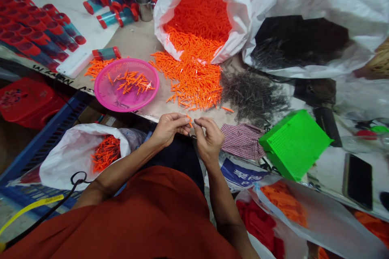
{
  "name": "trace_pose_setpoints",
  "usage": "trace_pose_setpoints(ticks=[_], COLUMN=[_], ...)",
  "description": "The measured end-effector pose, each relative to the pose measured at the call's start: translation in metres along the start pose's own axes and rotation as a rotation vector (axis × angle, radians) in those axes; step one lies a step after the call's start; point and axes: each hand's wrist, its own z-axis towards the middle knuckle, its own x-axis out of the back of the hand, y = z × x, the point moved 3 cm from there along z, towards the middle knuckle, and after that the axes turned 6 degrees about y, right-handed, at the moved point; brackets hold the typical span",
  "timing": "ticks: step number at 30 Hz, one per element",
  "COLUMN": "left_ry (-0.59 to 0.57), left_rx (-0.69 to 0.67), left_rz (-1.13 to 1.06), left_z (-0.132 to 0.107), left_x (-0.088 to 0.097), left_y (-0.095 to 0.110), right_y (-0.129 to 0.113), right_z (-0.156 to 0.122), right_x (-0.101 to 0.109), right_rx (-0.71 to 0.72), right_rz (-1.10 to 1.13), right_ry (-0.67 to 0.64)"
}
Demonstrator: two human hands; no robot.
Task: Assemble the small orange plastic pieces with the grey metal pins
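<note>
1. Right now my left hand [168, 128] has thumb and forefinger closed narrowly on a small orange piece [190, 120]. My right hand [209, 139] pinches just as tightly at its other end, so the fingertips [197, 122] of both hands almost touch.
2. The orange piece sits between the two pinches, nearer me than the pink basket [113, 98] and off to its right. Its long axis seems to run crosswise from hand to hand, though it is too small to be sure. Neither hand is clearly nearer.
3. The pink basket itself holds a thin scatter of the same pieces.
4. Right of the pink basket lies a loose orange heap [191, 81], spilling from a white sack [170, 4].
5. Farther right of the pink basket lie grey pins [253, 97], a checked cloth [241, 139] and a green box [293, 143].
</note>
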Motion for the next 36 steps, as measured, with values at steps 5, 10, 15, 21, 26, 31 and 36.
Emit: trace_pose_setpoints(ticks=[5, 10, 15, 21, 26, 31, 36], left_ry=[0.003, -0.003, 0.008, 0.034, 0.029, -0.011, -0.039], left_rx=[-0.008, -0.019, -0.038, -0.077, -0.086, -0.103, -0.081], left_rz=[-0.018, -0.019, -0.006, -0.005, -0.006, 0.017, 0.026], left_z=[0.0, -0.001, -0.003, -0.004, -0.005, -0.005, -0.004], left_x=[0.001, 0.001, 0.0, -0.001, -0.001, 0.0, 0.001], left_y=[0.0, 0.0, 0.001, -0.001, -0.002, -0.001, -0.002], right_y=[0.0, 0.0, 0.0, 0.003, 0.006, 0.003, -0.001], right_z=[-0.003, -0.005, -0.007, -0.011, -0.015, -0.013, -0.014], right_x=[-0.001, -0.003, -0.004, -0.007, -0.009, -0.007, -0.006], right_rx=[-0.014, -0.019, -0.042, -0.101, -0.187, -0.121, -0.052], right_rz=[-0.006, 0.0, 0.002, 0.019, 0.062, 0.008, -0.058], right_ry=[0.028, 0.061, 0.08, 0.102, 0.099, 0.069, 0.053])
